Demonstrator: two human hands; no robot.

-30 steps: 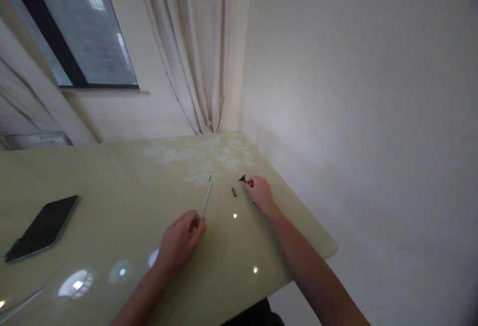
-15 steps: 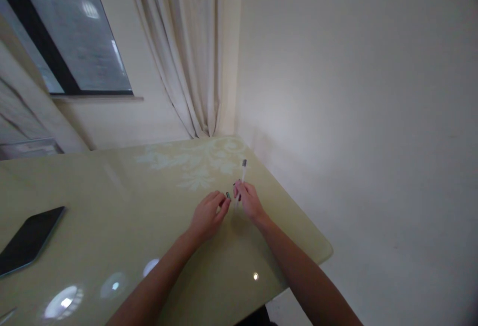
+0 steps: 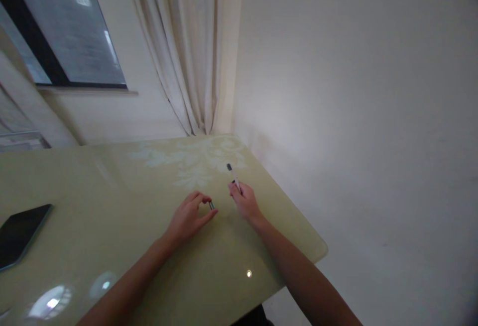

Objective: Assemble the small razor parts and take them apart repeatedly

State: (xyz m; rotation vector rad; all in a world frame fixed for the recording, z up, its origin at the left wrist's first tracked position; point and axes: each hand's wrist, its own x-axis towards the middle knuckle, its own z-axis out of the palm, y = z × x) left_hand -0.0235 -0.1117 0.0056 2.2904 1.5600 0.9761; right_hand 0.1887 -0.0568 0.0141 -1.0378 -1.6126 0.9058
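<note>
My right hand (image 3: 244, 201) is closed around a slim white pen-like stick (image 3: 235, 175) with a dark end, which points up and to the left. A small black bit shows beside its fingertips; I cannot tell what it is. To its left, my left hand (image 3: 189, 219) pinches a short, small cylinder (image 3: 211, 205), dark with a pale greenish side, between thumb and fingertips. Its exact kind is too small to tell. The hands are apart, both over the glossy pale green table (image 3: 157, 191) near its far right corner.
A black tablet-like slab (image 3: 22, 231) lies at the table's left. Behind the table hang light curtains (image 3: 186, 57) beside a dark-framed window (image 3: 74, 32). A plain wall (image 3: 354, 117) stands close along the right edge.
My left hand has moved left, away from my right hand, with the small cylinder in its fingers. The stick in my right hand has tipped from near upright to leaning left.
</note>
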